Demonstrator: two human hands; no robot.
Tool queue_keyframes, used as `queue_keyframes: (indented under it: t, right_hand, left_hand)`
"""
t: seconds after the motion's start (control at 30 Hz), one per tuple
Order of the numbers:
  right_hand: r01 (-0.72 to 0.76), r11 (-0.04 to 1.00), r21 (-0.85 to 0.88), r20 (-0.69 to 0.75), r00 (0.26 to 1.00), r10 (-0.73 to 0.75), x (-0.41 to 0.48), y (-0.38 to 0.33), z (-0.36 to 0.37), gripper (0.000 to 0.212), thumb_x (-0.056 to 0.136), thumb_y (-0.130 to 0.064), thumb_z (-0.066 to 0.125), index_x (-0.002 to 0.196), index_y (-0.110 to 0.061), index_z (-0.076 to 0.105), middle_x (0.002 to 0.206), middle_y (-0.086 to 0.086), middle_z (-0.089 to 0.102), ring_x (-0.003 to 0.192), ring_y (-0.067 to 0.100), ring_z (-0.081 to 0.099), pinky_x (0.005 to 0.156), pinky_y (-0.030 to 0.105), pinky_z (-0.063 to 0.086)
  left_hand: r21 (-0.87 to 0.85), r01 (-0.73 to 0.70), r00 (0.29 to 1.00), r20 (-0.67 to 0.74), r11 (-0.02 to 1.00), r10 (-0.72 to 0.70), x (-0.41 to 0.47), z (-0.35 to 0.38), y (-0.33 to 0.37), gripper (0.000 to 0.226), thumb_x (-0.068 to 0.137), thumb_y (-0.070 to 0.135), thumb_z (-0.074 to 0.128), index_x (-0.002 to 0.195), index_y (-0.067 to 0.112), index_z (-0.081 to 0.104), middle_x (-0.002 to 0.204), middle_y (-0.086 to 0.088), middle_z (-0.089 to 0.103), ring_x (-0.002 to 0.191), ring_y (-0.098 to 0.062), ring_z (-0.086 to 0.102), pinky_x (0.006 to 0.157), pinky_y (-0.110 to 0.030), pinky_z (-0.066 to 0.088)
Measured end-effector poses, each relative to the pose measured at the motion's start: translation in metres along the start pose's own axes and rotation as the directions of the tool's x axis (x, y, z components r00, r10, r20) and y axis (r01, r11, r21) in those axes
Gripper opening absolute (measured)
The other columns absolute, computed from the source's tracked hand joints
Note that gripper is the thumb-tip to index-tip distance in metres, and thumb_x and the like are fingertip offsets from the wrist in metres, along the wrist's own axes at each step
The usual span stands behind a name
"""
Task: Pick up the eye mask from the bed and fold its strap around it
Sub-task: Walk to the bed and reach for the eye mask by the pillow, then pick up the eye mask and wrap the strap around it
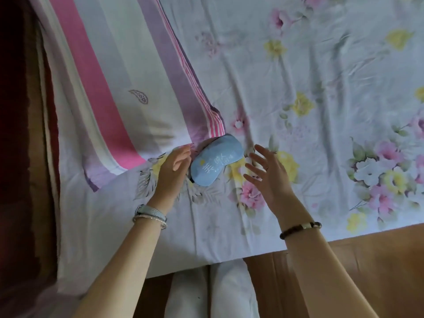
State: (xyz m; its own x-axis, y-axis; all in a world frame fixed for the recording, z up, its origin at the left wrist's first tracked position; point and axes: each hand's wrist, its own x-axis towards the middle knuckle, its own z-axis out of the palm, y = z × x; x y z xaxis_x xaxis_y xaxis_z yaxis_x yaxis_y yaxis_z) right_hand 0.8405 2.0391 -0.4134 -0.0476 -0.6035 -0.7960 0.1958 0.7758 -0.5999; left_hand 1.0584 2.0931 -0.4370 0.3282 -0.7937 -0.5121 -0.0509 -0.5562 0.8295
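A light blue eye mask (216, 160) with white print is held tilted just above the floral bed sheet (321, 111). My left hand (174, 166) grips its left end, with fingertips showing behind the mask's upper edge. Only a small dark bit of the strap (191, 179) shows at the mask's lower end; the remainder is hidden behind the mask. My right hand (263, 173) hovers to the right of the mask with fingers spread, a short gap away from it and holding nothing.
A pink, purple and white striped pillow (110, 106) lies on the bed to the left, its corner just above the mask. The bed's near edge runs across the bottom, with brown floor (367, 260) and my white-clad legs (213, 292) below it.
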Motion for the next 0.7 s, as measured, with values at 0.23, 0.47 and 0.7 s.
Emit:
queue_keyframes:
  t: [0.23, 0.47, 0.7]
  right_hand:
    - [0.046, 0.992, -0.120, -0.044, 0.998, -0.052, 0.060, 0.041, 0.015, 0.018, 0.100, -0.025, 0.053, 0.117, -0.028, 0.057, 0.126, 0.001, 0.062, 0.123, 0.023, 0.058, 0.099, 0.044, 0.051]
    - [0.060, 0.994, -0.095, -0.052, 0.997, -0.065, 0.085, 0.051, 0.023, 0.030, 0.096, -0.012, 0.059, 0.125, -0.015, 0.055, 0.123, 0.009, 0.064, 0.114, 0.023, 0.064, 0.093, 0.039, 0.057]
    - [0.194, 0.940, -0.280, -0.003, 0.979, -0.203, 0.062, 0.030, 0.032, 0.023, 0.084, -0.013, 0.073, 0.100, -0.031, 0.070, 0.080, -0.006, 0.076, 0.082, 0.012, 0.071, 0.080, 0.026, 0.057]
  left_hand:
    - [0.278, -0.073, 0.997, 0.046, 0.958, 0.062, 0.050, 0.028, -0.054, 0.040, 0.094, 0.000, 0.053, 0.135, 0.004, 0.055, 0.137, -0.013, 0.060, 0.124, -0.026, 0.058, 0.103, -0.028, 0.045]
    - [0.302, -0.102, 0.995, 0.041, 0.948, 0.094, 0.055, 0.030, -0.065, 0.039, 0.092, 0.006, 0.062, 0.131, 0.007, 0.058, 0.119, -0.006, 0.068, 0.106, -0.013, 0.065, 0.091, -0.020, 0.051]
    - [0.283, -0.105, 0.994, 0.021, 0.953, 0.103, 0.031, 0.023, -0.039, 0.009, 0.086, 0.007, 0.067, 0.093, 0.011, 0.071, 0.077, -0.004, 0.073, 0.072, -0.012, 0.067, 0.065, -0.031, 0.052]
